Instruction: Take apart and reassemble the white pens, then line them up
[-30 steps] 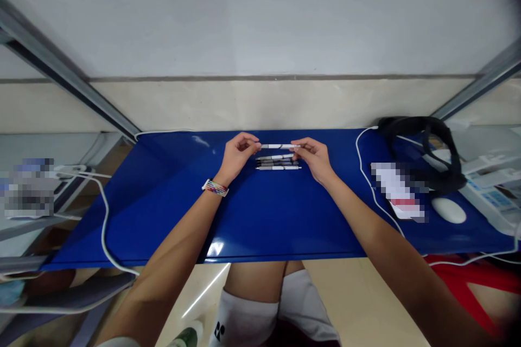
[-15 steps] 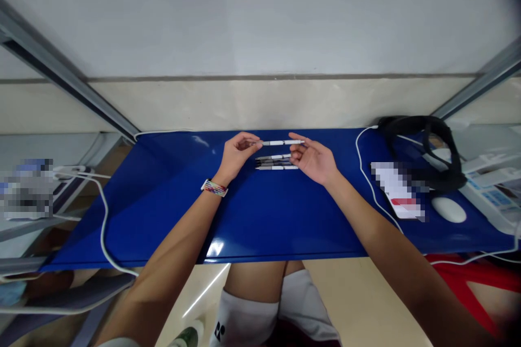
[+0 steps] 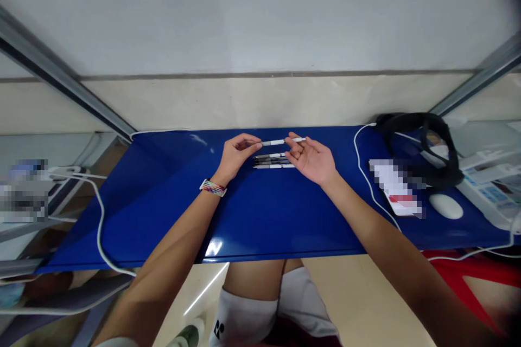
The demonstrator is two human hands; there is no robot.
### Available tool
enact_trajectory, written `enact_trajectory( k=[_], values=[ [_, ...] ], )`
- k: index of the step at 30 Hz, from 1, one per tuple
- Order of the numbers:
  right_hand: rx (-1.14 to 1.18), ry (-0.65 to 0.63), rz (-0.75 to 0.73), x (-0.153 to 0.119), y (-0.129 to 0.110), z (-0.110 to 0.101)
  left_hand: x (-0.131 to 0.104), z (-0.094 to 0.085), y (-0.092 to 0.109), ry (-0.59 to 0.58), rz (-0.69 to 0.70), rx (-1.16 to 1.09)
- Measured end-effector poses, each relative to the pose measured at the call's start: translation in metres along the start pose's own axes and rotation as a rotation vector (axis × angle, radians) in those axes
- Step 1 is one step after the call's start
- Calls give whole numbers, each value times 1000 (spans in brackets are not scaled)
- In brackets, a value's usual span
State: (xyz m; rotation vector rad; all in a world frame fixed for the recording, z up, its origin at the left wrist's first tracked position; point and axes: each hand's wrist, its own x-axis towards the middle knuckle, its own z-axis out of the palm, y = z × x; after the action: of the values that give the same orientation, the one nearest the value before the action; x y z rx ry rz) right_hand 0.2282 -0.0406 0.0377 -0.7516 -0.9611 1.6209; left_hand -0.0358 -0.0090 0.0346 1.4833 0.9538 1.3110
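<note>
A white pen [image 3: 277, 142] with a grey grip section lies level between my hands, near the back of the blue table [image 3: 252, 211]. Its left end is pinched between the thumb and fingers of my left hand [image 3: 234, 156]. Turned palm up, my right hand [image 3: 316, 162] has its fingers curled around the right part of the same pen, and the white end shows between finger and thumb. Just below, several similar pens [image 3: 269, 166] lie side by side on the table. Their right ends are partly hidden behind my right fingers.
To the right are a phone [image 3: 401, 200], a white mouse [image 3: 446, 206], a black headset-like strap [image 3: 451, 146] and a white cable [image 3: 360, 173]. Another white cable [image 3: 100, 227] hangs at the left. A wall [image 3: 260, 103] stands behind the table.
My right fingers have moved left along the pen and closed around it; earlier they were more spread near its right tip. My left hand keeps its pinch.
</note>
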Motion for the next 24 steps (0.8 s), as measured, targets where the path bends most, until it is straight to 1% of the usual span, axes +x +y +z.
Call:
enact_trajectory(
  k=[4,8,12,18,24],
  values=[
    [-68,40,-46,4,5,-3,-2,1,3,-5,-5,6],
    [-110,76,-83,7,10,-6,-3,3,5,-65,-11,-1],
    [-112,61,-123,8,11,-7,-4,4,5,-106,0,-8],
    [-118,23,-110,6,11,-7,-3,4,2,-49,-18,-7],
    [4,-2,-82,2,8,-2,-2,2,-1,-14,-18,-17]
  ],
)
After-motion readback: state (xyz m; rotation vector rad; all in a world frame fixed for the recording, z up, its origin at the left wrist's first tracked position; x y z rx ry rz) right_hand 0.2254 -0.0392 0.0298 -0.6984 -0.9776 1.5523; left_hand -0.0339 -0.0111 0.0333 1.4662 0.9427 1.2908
